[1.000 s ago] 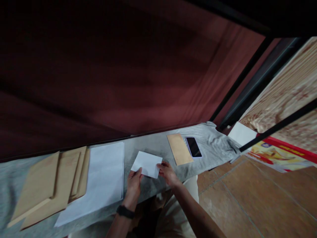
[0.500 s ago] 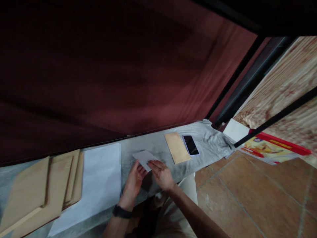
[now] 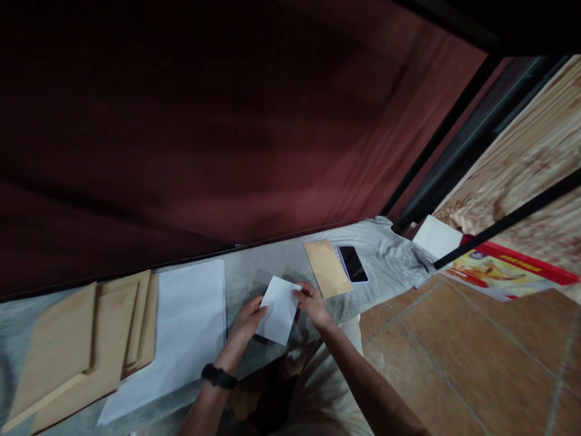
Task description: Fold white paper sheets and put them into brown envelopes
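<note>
White paper (image 3: 279,312) has turned between left grip (image 3: 249,317) and right grip (image 3: 313,304).

White paper (image 3: 278,312), possibly folded, slants; held at both sides.

I hold a small white paper (image 3: 278,315) by its edges, my left hand (image 3: 249,316) pinching its left side and my right hand (image 3: 314,304) its upper right corner, above a grey cloth (image 3: 249,269). Left of the small white paper lie large white sheets (image 3: 193,321); farther left of it, overlapping brown papers (image 3: 111,333). Right of it lies a tan paper piece (image 3: 327,269), and beyond that from it, a dark-screened phone (image 3: 353,264).
</note>
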Tool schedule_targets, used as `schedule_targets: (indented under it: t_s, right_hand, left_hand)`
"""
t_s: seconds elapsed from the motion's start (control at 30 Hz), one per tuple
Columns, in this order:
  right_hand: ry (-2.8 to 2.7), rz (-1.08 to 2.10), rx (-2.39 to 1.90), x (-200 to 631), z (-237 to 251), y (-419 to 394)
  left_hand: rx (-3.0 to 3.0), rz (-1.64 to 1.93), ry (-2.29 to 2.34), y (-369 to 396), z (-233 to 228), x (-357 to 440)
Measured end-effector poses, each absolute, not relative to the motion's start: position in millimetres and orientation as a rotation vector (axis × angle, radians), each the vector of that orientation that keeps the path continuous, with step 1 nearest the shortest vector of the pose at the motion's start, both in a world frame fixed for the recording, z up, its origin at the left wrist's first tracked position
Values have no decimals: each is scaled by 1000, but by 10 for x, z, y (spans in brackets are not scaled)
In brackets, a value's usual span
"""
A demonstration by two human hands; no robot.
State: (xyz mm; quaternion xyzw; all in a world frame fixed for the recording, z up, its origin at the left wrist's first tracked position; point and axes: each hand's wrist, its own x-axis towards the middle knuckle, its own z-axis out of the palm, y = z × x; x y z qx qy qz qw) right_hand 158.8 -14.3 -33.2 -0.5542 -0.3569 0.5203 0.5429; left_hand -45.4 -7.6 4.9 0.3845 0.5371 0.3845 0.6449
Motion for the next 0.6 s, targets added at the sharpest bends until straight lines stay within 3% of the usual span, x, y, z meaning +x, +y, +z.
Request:
schedule_targets:
  t_s: [0.1, 0.43, 0.6]
  right_hand:
    - [-727, 1320, -1333, 1595, -329, -122]
    - [-828, 1186, -1458, 1520, -382, -205]
    - [-1403, 732, -1527, 1571, -299, -295]
  left_hand:
    - [855, 934, 1336, -20, 18, -505]
    - [739, 1175, 1460, -63, -35, -573]
    - [890, 1155, 1478, 129, -17, -584]
